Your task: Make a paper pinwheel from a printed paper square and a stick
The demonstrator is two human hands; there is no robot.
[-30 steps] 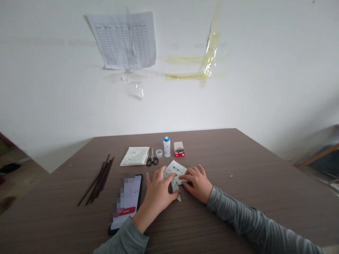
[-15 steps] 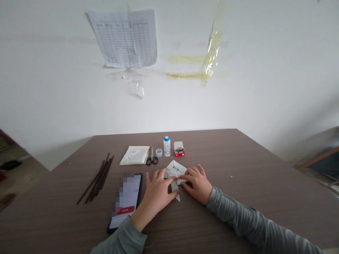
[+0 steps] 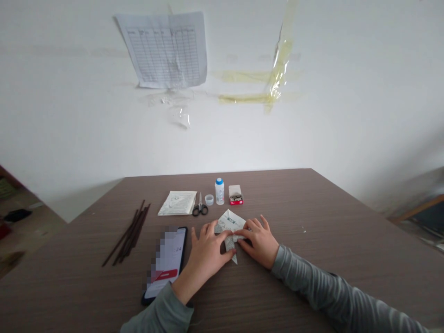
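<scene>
A folded piece of printed paper [image 3: 229,221] lies on the table, its top coming to a point and a narrow tip pointing toward me. My left hand [image 3: 207,249] grips its left side, thumb and index finger closing on the lower flap. From the right, my right hand [image 3: 258,241] pinches the paper near its middle with thumb and index finger. The fingertips of both hands almost meet there. Parts of the paper's sides are hidden beneath my fingers.
Behind the paper stand a blue-capped bottle [image 3: 219,192], a small clear cup [image 3: 209,200], black-handled scissors [image 3: 200,209], an open red box [image 3: 236,196] of small metal pieces and a folded paper stack [image 3: 177,202]. Left are a phone [image 3: 166,268] and several dark sticks [image 3: 130,236].
Both hands keep the same hold on the folded paper. Only a very slight shift of the whole view shows.
</scene>
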